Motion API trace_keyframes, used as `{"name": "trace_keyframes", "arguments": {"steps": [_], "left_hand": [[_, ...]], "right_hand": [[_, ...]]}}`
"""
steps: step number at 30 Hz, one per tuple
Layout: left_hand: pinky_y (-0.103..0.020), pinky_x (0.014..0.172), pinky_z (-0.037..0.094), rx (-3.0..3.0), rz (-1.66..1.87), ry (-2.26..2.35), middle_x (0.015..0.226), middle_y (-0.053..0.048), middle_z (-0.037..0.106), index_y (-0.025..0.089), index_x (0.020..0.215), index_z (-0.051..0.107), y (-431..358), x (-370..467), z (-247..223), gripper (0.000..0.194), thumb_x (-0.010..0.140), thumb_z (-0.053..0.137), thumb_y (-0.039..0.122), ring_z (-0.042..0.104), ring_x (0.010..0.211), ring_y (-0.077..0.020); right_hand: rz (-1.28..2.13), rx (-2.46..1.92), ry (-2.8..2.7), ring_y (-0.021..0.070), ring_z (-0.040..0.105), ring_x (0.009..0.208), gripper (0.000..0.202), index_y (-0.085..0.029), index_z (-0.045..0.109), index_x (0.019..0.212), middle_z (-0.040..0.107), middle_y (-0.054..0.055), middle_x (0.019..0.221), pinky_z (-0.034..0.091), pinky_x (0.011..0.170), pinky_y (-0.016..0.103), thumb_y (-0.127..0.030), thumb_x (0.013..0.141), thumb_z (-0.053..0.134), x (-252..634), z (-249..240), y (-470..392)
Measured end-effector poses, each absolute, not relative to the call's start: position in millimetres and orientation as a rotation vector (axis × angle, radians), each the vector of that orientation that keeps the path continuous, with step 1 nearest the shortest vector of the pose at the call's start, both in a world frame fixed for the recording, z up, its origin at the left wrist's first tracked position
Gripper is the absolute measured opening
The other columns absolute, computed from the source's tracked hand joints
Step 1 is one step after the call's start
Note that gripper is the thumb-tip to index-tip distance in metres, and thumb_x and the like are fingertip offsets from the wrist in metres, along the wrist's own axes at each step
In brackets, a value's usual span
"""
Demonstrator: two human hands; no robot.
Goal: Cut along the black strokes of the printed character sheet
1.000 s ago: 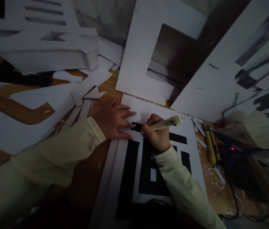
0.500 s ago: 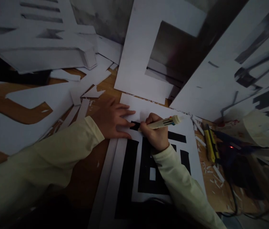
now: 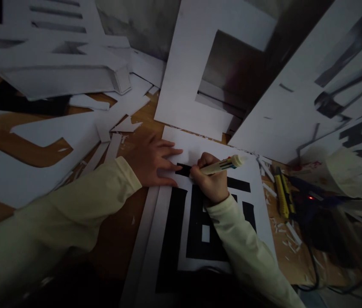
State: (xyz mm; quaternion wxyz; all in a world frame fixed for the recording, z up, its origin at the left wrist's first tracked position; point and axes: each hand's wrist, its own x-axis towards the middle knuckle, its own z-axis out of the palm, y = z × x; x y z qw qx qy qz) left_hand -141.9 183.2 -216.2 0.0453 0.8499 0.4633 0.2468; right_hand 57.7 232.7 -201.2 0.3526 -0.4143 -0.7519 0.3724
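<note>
My right hand (image 3: 211,177) is closed round a thick cream multicolour pen (image 3: 222,165), its clicker end pointing up to the right. The pen's tip is hidden behind my fingers, at a black strip (image 3: 183,169) on a white board (image 3: 196,143). With fingers spread, my left hand (image 3: 155,162) rests flat on the board's left part, fingertips by the strip's left end. Below the hands, a large black character-like shape (image 3: 193,231) lies on the board, partly covered by my right forearm.
A yellow utility knife (image 3: 283,194) lies right of the board among white scraps, beside a dark glue gun (image 3: 309,192) with a red light and cable. White cut-out boards (image 3: 174,85) stand behind. Cut pieces (image 3: 46,137) cover the left side of the wooden table.
My right hand and the pen have shifted slightly right along the black strip, showing more of it. My left hand stays in place on the board.
</note>
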Motion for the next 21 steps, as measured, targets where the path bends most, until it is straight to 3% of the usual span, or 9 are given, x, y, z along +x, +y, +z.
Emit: {"name": "trace_keyframes", "arguments": {"steps": [21], "left_hand": [[-0.055, 0.104, 0.029, 2.596, 0.719, 1.395, 0.13, -0.004, 0.059, 0.032, 0.1, 0.071, 183.2, -142.6, -213.3, 0.034, 0.077, 0.064, 0.056, 0.049, 0.122, -0.0299]], "right_hand": [[0.995, -1.113, -1.938, 0.0075, 0.035, 0.043, 0.033, -0.022, 0.037, 0.051, 0.04, -0.007, 0.046, 0.028, 0.043, 0.023, -0.028, 0.069, 0.064, 62.3, -196.0, 234.4]]}}
